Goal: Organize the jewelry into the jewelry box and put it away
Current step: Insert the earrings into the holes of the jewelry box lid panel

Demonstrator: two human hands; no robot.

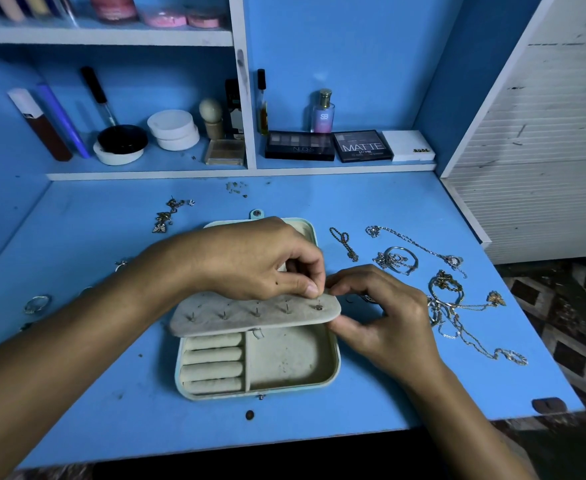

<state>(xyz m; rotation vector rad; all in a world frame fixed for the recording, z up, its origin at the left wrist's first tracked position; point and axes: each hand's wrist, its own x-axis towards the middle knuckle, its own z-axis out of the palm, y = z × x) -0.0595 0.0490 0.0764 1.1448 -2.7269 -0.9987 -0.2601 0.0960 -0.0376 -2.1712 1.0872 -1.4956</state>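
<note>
The jewelry box (291, 368) lies open in the middle of the blue desk (371, 393), its near tray showing four ring rolls (212, 362) on the left and one bare compartment on the right. Across its middle stands the earring flap (250, 315), with five stud posts poking through along one row. The left hand (250, 261) reaches over the flap and pinches something tiny at the right-most post (318, 307), thumb and forefinger closed together on it; what it is cannot be told, probably an earring or its backing. The right hand (381, 320) grips the flap's right end, thumb under and fingers above, bracing it. To do this step well, I judge the flap should be kept stiff and the post pushed straight through its hole, so the soft panel does not buckle. To the right lies a tangle of chains and bangles (447, 296), too knotted to count, with one short chain (345, 242) apart. At far left sits a cluster of earrings (168, 214); one ring (37, 303) lies at the near left.
</note>
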